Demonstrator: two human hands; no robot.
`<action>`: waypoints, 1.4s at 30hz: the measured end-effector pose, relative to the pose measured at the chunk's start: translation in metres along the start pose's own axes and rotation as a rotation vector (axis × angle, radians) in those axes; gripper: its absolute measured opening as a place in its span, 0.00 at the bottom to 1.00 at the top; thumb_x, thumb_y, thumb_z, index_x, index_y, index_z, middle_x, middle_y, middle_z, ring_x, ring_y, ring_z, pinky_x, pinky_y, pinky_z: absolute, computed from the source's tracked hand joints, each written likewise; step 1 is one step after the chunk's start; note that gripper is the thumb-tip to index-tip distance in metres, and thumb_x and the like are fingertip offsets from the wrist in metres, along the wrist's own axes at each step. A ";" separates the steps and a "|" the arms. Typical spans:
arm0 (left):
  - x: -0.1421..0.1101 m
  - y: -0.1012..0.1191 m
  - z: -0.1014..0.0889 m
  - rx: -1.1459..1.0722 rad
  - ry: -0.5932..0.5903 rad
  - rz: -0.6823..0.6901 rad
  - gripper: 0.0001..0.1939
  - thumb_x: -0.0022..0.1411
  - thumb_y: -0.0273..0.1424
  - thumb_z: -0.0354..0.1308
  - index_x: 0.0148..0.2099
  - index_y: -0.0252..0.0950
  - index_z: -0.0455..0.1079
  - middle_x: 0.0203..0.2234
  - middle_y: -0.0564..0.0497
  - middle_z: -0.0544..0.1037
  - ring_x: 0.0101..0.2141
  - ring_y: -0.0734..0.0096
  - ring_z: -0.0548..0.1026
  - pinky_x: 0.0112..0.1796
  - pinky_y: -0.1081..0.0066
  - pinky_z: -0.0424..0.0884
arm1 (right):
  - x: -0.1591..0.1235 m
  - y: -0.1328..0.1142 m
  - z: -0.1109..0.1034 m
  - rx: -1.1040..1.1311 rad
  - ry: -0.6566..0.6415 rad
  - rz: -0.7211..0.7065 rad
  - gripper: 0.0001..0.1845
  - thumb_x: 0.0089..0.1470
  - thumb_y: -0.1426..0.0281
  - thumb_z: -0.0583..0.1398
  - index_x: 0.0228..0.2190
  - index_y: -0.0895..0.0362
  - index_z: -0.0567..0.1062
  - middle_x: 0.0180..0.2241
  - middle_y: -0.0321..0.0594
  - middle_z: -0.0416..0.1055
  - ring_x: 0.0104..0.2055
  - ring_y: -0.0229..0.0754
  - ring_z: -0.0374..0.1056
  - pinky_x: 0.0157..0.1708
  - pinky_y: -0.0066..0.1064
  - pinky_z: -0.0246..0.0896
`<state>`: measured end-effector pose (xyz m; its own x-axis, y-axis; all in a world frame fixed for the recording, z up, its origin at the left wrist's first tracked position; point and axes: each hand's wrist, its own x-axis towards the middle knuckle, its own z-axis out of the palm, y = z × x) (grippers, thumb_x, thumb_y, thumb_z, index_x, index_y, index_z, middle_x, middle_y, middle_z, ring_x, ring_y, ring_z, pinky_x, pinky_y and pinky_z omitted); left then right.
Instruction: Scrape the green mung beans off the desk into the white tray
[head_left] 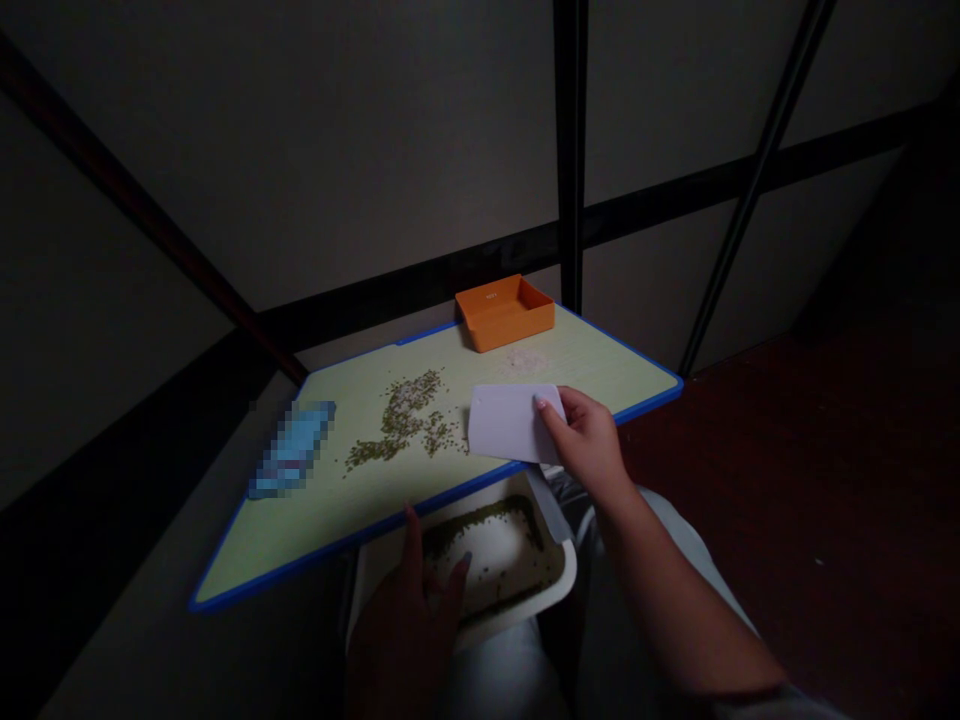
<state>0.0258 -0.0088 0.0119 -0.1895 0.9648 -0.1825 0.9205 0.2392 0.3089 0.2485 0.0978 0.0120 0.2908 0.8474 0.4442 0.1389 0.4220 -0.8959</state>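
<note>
The pale-green counter [300, 525] has a blue edge. Below its near side, a white tray [568, 572] with rounded corners holds dark greenish grains along its inner sides. The left hand [409, 610] is at the tray, fingers parted; shadow hides whether it grips anything. The right hand [591, 440] pinches a flat, plain white card [506, 422], roughly rectangular, over the counter's near edge. Left of the card, small green-brown seeds [405, 412] lie in an uneven, scattered patch.

One white card [506, 425], two containers [514, 328] [568, 575]
</note>
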 end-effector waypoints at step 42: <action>0.000 -0.001 0.001 0.000 -0.005 0.000 0.42 0.65 0.50 0.38 0.73 0.35 0.31 0.32 0.52 0.75 0.37 0.62 0.75 0.37 0.66 0.64 | -0.001 -0.003 0.008 0.053 0.009 -0.008 0.13 0.54 0.60 0.59 0.27 0.56 0.76 0.26 0.38 0.75 0.28 0.43 0.69 0.27 0.30 0.59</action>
<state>0.0256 -0.0091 0.0106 -0.1873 0.9644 -0.1869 0.9207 0.2387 0.3088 0.2402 0.0979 0.0142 0.2980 0.8411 0.4514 0.0910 0.4457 -0.8905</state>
